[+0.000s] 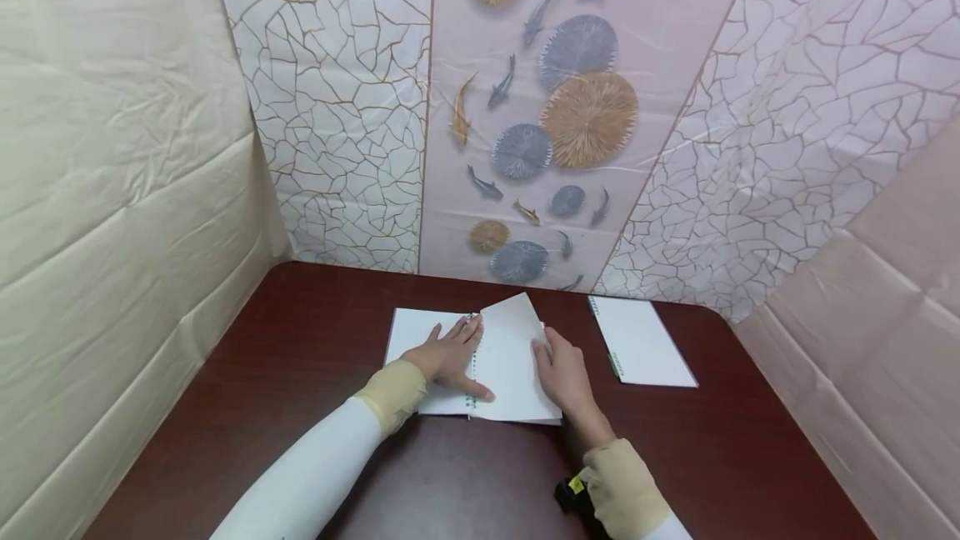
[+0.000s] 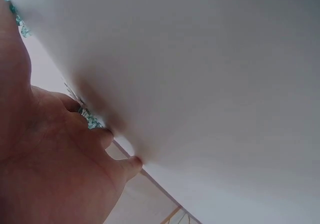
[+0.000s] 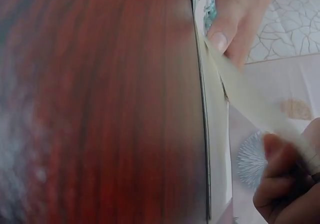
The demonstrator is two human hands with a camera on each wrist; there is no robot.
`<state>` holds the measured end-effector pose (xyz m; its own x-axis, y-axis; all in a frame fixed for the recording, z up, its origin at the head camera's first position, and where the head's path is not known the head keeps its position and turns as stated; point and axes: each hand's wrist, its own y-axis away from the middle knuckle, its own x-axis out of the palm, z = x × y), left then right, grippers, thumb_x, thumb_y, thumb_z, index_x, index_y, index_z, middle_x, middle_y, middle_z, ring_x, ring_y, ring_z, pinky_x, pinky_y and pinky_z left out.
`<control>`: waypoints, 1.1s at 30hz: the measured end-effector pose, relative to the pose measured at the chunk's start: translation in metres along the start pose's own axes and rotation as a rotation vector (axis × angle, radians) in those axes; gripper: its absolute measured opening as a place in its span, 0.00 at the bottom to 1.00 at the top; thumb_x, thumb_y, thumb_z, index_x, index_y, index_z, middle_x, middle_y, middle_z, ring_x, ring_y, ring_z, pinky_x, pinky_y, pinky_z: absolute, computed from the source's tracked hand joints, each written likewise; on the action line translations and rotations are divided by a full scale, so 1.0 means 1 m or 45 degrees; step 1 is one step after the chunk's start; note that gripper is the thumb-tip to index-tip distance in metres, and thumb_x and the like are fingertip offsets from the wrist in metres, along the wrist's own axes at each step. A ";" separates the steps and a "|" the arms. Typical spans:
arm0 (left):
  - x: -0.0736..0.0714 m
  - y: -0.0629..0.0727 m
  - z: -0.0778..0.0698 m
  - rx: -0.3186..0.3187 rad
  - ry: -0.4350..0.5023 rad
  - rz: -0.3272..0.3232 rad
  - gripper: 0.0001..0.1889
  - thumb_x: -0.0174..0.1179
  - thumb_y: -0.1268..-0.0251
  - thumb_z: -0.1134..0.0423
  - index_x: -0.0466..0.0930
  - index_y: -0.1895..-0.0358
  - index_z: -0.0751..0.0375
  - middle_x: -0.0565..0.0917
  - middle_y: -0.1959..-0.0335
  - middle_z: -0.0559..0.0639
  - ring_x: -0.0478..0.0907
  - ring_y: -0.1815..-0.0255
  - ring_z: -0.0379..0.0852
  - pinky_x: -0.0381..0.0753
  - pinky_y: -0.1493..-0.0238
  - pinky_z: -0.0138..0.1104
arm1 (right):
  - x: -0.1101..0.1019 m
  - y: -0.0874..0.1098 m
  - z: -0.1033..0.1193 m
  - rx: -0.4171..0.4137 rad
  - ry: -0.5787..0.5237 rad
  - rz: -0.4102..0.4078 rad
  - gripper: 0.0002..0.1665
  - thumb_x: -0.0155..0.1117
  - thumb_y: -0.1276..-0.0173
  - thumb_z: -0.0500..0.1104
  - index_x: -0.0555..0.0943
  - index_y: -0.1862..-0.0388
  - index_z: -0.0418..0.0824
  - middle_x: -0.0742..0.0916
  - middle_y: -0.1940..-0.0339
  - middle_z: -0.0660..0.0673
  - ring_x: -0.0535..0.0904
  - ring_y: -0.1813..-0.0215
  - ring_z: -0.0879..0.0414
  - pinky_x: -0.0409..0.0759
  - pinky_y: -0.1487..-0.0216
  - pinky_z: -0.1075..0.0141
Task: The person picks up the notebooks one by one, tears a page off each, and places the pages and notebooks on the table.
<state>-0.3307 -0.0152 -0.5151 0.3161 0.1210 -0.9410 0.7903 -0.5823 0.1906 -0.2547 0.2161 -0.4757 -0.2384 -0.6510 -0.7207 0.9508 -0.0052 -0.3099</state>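
An open spiral notebook [image 1: 411, 330] with blank white pages lies on the dark red table, its green coil binding [image 1: 471, 401] down the middle. Across that binding my left hand [image 1: 447, 357] rests with fingers spread, thumb on the right-hand side; its fingertips touch the paper along the coil in the left wrist view. My right hand [image 1: 564, 372] pinches the outer edge of a white page [image 1: 512, 361] between thumb and fingers. That page [image 3: 250, 94] slants up from the pages beneath it in the right wrist view, and its upper corner stands raised in the head view.
A second white spiral notebook [image 1: 647, 342] lies to the right on the table [image 1: 315, 357]. Patterned cloth [image 1: 525, 107] hangs behind the table's far edge, with pale cloth walls [image 1: 135, 215] at both sides. A black device [image 1: 573, 494] with a yellow label sits at my right wrist.
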 end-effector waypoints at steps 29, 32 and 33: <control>-0.003 0.000 -0.002 -0.007 0.025 0.028 0.74 0.62 0.50 0.15 0.35 0.12 0.57 0.31 0.11 0.50 0.27 0.12 0.53 0.33 0.18 0.63 | -0.006 0.001 -0.010 -0.062 0.138 0.058 0.07 0.58 0.17 0.39 0.81 0.52 0.37 0.88 0.65 0.35 0.84 0.64 0.45 0.80 0.62 0.50; -0.005 0.002 -0.004 -0.006 0.041 0.032 0.74 0.63 0.49 0.16 0.35 0.12 0.57 0.31 0.11 0.50 0.27 0.12 0.53 0.32 0.18 0.63 | -0.007 0.000 -0.008 -0.076 0.148 0.097 0.06 0.58 0.17 0.38 0.80 0.53 0.37 0.82 0.75 0.42 0.78 0.71 0.51 0.77 0.66 0.54; -0.007 0.004 -0.004 -0.006 0.044 0.029 0.73 0.63 0.49 0.16 0.35 0.12 0.57 0.31 0.11 0.50 0.27 0.12 0.53 0.32 0.18 0.62 | -0.008 0.000 -0.008 -0.079 0.149 0.112 0.05 0.58 0.17 0.39 0.80 0.53 0.38 0.80 0.78 0.44 0.76 0.73 0.52 0.77 0.66 0.55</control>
<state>-0.3276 -0.0145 -0.5069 0.3521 0.1353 -0.9261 0.7851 -0.5814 0.2136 -0.2546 0.2269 -0.4750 -0.1799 -0.5542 -0.8127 0.9557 0.0970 -0.2778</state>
